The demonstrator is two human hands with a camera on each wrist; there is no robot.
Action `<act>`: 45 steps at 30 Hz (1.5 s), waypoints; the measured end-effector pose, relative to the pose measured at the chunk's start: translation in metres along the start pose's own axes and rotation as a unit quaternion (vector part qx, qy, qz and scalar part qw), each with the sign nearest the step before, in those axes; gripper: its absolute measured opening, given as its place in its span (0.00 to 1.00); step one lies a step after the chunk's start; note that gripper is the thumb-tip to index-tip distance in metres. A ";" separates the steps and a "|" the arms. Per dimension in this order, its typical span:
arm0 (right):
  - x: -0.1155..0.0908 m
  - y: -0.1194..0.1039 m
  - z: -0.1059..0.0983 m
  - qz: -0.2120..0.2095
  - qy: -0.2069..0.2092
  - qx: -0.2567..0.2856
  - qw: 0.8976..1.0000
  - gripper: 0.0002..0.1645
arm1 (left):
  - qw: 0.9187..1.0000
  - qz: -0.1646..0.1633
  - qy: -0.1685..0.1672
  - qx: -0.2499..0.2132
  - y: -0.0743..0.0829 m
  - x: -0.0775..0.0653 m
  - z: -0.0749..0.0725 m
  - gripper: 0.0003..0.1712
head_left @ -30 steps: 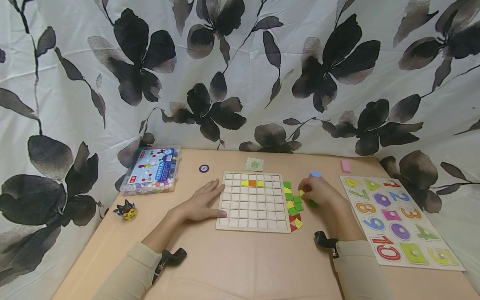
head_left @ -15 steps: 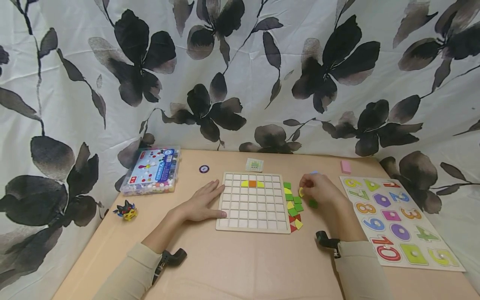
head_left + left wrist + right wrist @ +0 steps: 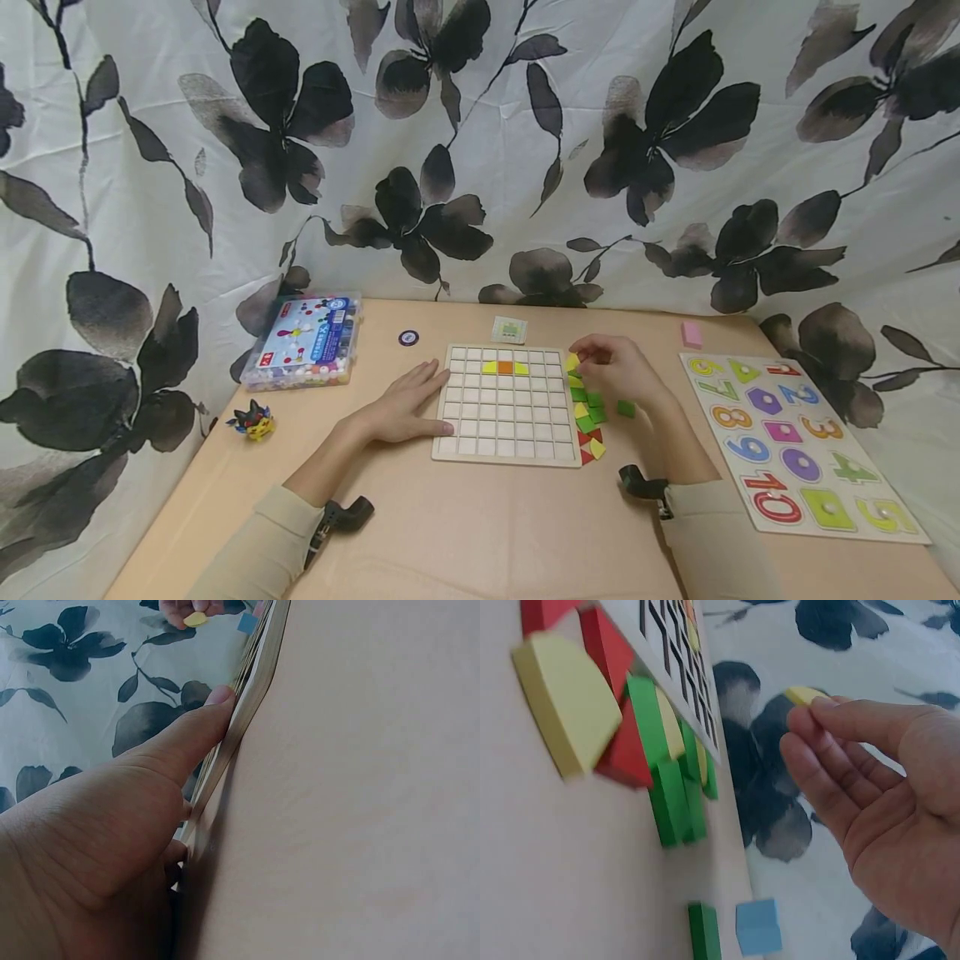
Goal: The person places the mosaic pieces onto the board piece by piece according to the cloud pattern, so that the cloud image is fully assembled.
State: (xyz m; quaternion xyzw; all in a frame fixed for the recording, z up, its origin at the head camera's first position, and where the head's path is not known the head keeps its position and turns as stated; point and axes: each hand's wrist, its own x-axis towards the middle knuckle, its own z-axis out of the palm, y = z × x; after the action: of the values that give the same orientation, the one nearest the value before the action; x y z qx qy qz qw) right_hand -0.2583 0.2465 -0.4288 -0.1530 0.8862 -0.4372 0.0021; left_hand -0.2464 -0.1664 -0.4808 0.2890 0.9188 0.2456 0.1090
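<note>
A pale gridded board (image 3: 506, 417) lies on the table, with a yellow piece (image 3: 489, 367), an orange piece (image 3: 505, 367) and another yellow piece (image 3: 521, 367) in its upper rows. My left hand (image 3: 401, 407) rests against the board's left side, fingers extended and thumb touching its edge. Between thumb and fingertips, my right hand (image 3: 622, 371) pinches a small yellow block (image 3: 806, 695) above the table, by the board's upper right corner. In the right wrist view, green blocks (image 3: 671, 799), red blocks (image 3: 607, 649) and a larger yellow block (image 3: 566, 705) lie along the board's right side.
A single green block (image 3: 626, 408) lies below my right hand. A number puzzle board (image 3: 806, 446) is at the right, a pink block (image 3: 692, 333) behind it. Farther left are a small card (image 3: 509, 329), a dark round disc (image 3: 408, 337), a plastic case (image 3: 303, 342) and a small figure (image 3: 253, 419).
My right hand, pinching the yellow block, has moved left from beside the lone green block to the board's upper right corner. My left hand stays in place.
</note>
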 end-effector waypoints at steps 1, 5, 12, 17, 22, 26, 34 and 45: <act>0.001 -0.002 0.003 -0.002 0.000 0.009 1.000 0.16 | 1.000 0.000 0.000 -0.001 0.000 0.000 0.000 0.60; 0.003 -0.007 0.013 -0.006 0.007 0.028 1.000 0.18 | 1.000 0.001 -0.001 -0.005 0.000 -0.001 0.000 0.60; 0.007 -0.019 0.030 -0.003 0.031 0.034 0.999 0.20 | 1.000 -0.004 -0.006 -0.001 -0.002 0.000 0.001 0.60; 0.015 -0.029 0.044 -0.017 0.040 0.049 0.998 0.20 | 1.000 -0.005 -0.008 -0.005 -0.001 0.000 0.001 0.60; 0.027 -0.041 0.064 -0.041 0.047 0.058 0.996 0.18 | 1.000 -0.008 -0.009 -0.005 0.000 0.000 0.000 0.60; 0.034 -0.051 0.081 -0.055 0.047 0.055 0.996 0.19 | 1.000 -0.008 -0.010 0.002 0.000 -0.001 0.000 0.60; 0.047 -0.057 0.105 -0.058 0.039 0.043 0.997 0.18 | 1.000 -0.007 -0.008 -0.001 -0.001 0.001 0.000 0.60; 0.051 -0.050 0.123 -0.037 0.023 0.078 0.996 0.16 | 1.000 -0.003 -0.004 -0.003 -0.002 0.001 0.000 0.60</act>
State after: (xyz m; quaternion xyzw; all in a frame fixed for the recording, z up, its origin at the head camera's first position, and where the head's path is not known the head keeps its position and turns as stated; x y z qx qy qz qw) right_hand -0.2767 0.1088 -0.4588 -0.1748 0.8431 -0.5081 -0.0225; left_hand -0.2477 -0.1671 -0.4816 0.2869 0.9186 0.2465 0.1141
